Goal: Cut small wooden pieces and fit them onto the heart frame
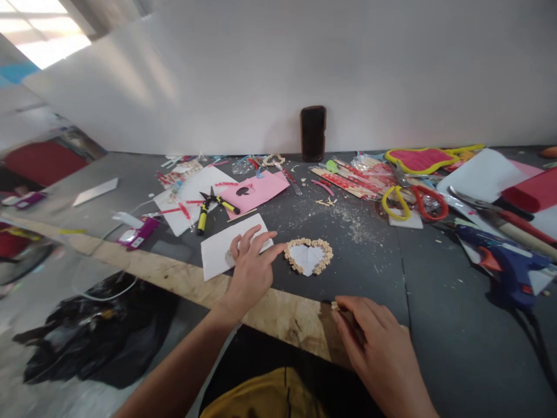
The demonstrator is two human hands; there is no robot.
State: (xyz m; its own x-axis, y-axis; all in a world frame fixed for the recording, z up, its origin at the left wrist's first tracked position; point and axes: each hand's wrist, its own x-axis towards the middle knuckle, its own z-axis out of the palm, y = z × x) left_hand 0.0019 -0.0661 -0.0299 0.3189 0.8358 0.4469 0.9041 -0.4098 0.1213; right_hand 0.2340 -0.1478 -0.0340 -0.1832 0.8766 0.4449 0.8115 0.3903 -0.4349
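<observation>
Pinched in the right hand [376, 342] are small pale pieces [335, 305]. The left hand [252, 264] (fingers spread) touches the heart [291, 264].

The ring [325, 259] is pale beige around a white heart [307, 258]; the small piece [335, 305] is beige too. The table [374, 284] is dark grey, its edge [291, 319] a mottled light tan. The pliers [202, 218] are yellow and black. The card [259, 191] is pink with a dark apple shape. One scissor loop [399, 218] is yellow, another loop [444, 210] red-orange. The glue gun [517, 273] is blue with an orange trigger [491, 259]. The cloth [422, 159] is pink, bordered yellow. The phone [313, 133] is black, edged brown. The wrappers [348, 184] are patterned red and white.
</observation>
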